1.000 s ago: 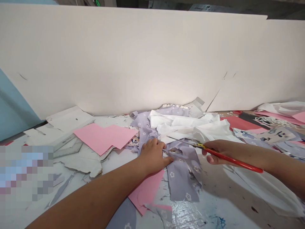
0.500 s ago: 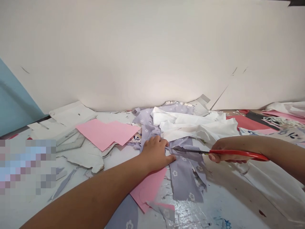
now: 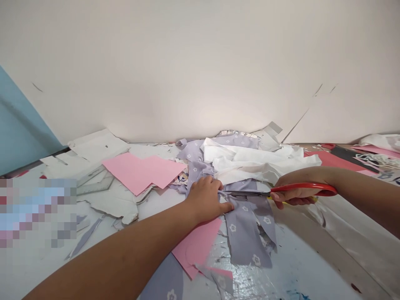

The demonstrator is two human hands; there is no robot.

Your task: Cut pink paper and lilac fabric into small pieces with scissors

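My scissors [image 3: 243,193]: bright steel blades, glossy red plastic handles. Lilac floral cloth [image 3: 242,237]: matt, soft woven, raw-cut edges. White cloth [image 3: 259,163]: matt, creased. Pink paper [image 3: 142,173]: smooth, matt. Bench [image 3: 253,283]: glossy white paint, rough and flaking in places.

A white board [image 3: 187,71] walls off the far side, and heaped fabric [image 3: 250,160] with pink paper [image 3: 140,173] crowds the middle. Bare tabletop [image 3: 315,258] lies open at front right, below the right hand [image 3: 293,196].

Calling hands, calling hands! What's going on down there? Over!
Left hand pressing lilac fabric flat. Right hand gripping red scissors, blades on the fabric. White cloth just beyond.
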